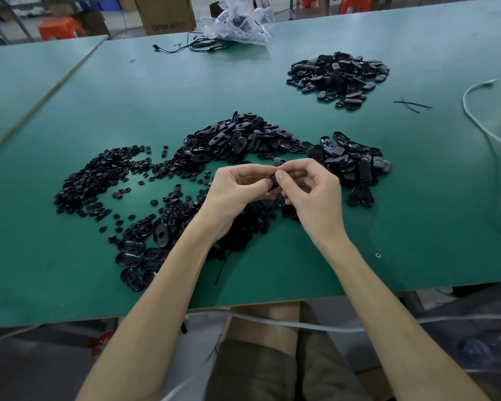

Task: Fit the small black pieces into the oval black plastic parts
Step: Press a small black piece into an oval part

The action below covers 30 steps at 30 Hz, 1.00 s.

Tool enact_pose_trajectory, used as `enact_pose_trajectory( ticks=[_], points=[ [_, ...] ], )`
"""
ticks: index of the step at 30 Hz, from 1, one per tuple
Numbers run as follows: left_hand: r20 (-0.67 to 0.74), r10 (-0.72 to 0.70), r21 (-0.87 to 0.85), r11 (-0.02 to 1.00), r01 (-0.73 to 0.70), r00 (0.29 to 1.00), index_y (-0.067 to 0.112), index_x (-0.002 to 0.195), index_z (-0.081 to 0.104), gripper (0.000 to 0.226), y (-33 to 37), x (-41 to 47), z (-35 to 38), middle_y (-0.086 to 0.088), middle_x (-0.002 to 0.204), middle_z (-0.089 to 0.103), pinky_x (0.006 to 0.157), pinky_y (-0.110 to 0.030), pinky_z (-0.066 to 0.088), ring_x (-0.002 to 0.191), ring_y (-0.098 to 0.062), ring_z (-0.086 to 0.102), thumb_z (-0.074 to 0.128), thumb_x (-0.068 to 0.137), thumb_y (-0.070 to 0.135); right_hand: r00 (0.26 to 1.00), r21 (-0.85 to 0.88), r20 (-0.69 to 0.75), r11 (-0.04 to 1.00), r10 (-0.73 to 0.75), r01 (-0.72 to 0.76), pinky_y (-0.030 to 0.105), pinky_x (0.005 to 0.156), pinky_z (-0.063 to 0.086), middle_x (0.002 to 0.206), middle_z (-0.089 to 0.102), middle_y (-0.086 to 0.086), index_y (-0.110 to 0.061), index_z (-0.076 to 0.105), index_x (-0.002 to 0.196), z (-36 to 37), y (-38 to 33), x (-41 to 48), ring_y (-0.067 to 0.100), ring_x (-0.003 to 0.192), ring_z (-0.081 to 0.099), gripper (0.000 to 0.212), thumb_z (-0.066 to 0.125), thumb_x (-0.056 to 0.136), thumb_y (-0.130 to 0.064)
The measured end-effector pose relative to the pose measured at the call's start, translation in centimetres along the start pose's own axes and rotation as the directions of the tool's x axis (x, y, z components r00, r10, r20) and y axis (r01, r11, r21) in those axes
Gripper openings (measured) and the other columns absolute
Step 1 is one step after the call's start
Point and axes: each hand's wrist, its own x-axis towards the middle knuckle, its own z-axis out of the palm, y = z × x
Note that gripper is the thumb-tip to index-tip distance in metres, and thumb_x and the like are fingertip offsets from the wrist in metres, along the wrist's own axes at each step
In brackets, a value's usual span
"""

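At frame centre, above the worktop [417, 198], left hand [237, 189] and right hand [310, 192] meet. Fingers [301, 167] of both pinch one black part [274, 181] between them. It is mostly hidden, long axis unclear, both hands equally near. Small black pieces [99, 180]: one heap at left, uncountable. Oval parts [237, 140]: four heaps, at centre, right, lower left, upper right.

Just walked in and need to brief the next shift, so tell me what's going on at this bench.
A person at the green table pinches one black part between the fingertips of the left hand and right hand; whether a piece is seated in it is hidden. Loose small round pieces lie spread to the left, oval parts are heaped just beyond the hands, and a separate pile sits farther back right.
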Motion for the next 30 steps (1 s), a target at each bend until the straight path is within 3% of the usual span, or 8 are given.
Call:
enact_pose_trajectory(
  ticks=[7,13,17,23,27,30],
  points=[
    [-0.075,0.035,0.102,0.994,-0.027,0.997,0.007,0.101,0.08,0.021,-0.28,0.09,0.2,-0.01,0.093,0.08,0.078,-0.025,0.06,0.08,-0.018,0.074,0.069,0.091,-0.007,0.999,-0.018,0.035,1.0,0.004,-0.003,0.027,0.067,0.057,0.086,0.077,-0.001,-0.014,0.073,0.098,0.13,-0.16,-0.22,0.017,0.077,0.075,0.005,0.074,0.095,-0.01],
    [-0.024,0.01,-0.027,1.0,-0.011,1.0,-0.001,0.116,0.075,0.025,-0.05,-0.01,-0.18,-0.021,0.103,0.078,0.086,-0.029,0.06,0.091,-0.024,0.076,0.074,0.091,-0.001,1.0,-0.004,-0.011,1.0,-0.017,0.017,0.026,0.068,0.055,0.084,0.072,-0.004,-0.016,0.071,0.104,0.0,-0.06,-0.06,0.011,0.074,0.071,0.01,0.07,0.097,-0.008],
    [-0.022,0.017,-0.028,0.999,-0.017,1.0,-0.002,0.118,0.074,0.025,0.04,-0.12,-0.2,-0.02,0.106,0.078,0.089,-0.03,0.06,0.091,-0.023,0.075,0.073,0.093,-0.001,0.998,-0.059,0.032,0.997,-0.048,0.05,0.036,0.073,0.058,0.093,0.069,0.002,-0.022,0.072,0.103,0.01,-0.04,-0.13,0.022,0.084,0.07,0.019,0.067,0.097,-0.004],
    [-0.058,0.069,0.061,0.996,-0.065,0.996,-0.002,0.114,0.076,0.021,0.09,-0.25,0.03,-0.018,0.104,0.078,0.091,-0.035,0.061,0.093,-0.025,0.074,0.073,0.093,0.0,0.998,-0.07,0.055,0.997,-0.041,0.045,0.03,0.08,0.061,0.107,0.072,0.011,-0.019,0.076,0.096,0.05,-0.17,-0.19,0.018,0.085,0.075,0.024,0.067,0.096,0.003],
    [-0.102,0.119,0.088,0.99,-0.11,0.988,0.004,0.116,0.076,0.021,0.14,-0.35,0.31,-0.009,0.107,0.079,0.086,-0.027,0.06,0.097,-0.022,0.076,0.071,0.096,0.002,0.999,-0.09,-0.012,0.995,-0.053,0.051,0.038,0.079,0.061,0.106,0.071,0.002,-0.021,0.077,0.099,0.06,-0.31,-0.33,0.014,0.087,0.071,0.023,0.066,0.097,0.0],
    [-0.2,0.191,0.17,0.973,-0.158,0.961,0.004,0.118,0.075,0.023,0.06,-0.09,0.13,-0.007,0.11,0.078,0.091,-0.035,0.061,0.105,-0.02,0.075,0.063,0.099,-0.002,0.985,-0.106,-0.162,0.993,-0.065,0.048,0.047,0.086,0.059,0.109,0.064,-0.004,-0.02,0.077,0.106,-0.08,-0.27,-0.28,0.018,0.094,0.069,0.023,0.063,0.098,-0.003]
  ],
)
